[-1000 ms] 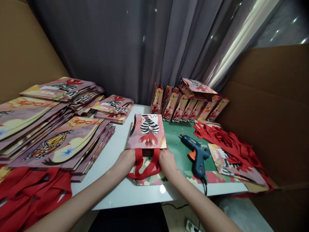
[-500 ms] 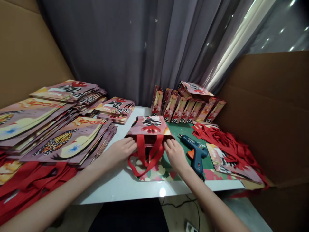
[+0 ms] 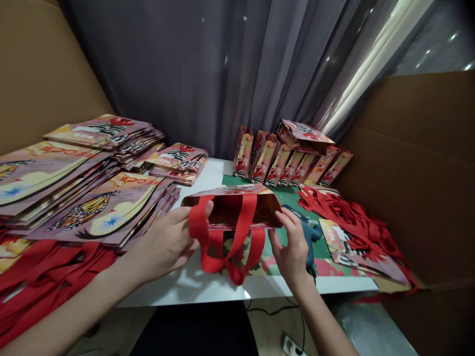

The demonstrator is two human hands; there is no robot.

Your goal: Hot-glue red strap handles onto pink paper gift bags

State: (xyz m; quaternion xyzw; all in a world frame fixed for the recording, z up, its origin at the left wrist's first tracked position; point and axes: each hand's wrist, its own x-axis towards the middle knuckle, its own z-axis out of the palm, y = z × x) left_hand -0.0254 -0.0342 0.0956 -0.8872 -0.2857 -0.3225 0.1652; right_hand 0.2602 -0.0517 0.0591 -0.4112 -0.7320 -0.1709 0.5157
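A small printed paper bag (image 3: 269,192) is held up with its open mouth facing me. Two red ribbon handles (image 3: 245,222) hang from the mouth toward the table's front edge. My left hand (image 3: 166,244) is closed on the bag's left side, its thumb at the opening beside one handle. At the right edge of the mouth, my right hand (image 3: 293,244) grips the side with its fingers, the thumb lower down. A blue glue gun (image 3: 311,232) lies just behind my right hand, partly hidden by it.
Stacks of flat printed bags (image 3: 111,207) cover the left, with red ribbons (image 3: 59,272) in front. Several finished-looking bags (image 3: 265,158) stand in a row at the back. More red ribbons (image 3: 345,217) lie right of the green mat (image 3: 289,195). Cardboard panels (image 3: 415,173) flank the table.
The bag has come up off the mat and closer to me, and its mouth has tipped into view. Both hands have shifted from inside the opening to its sides.
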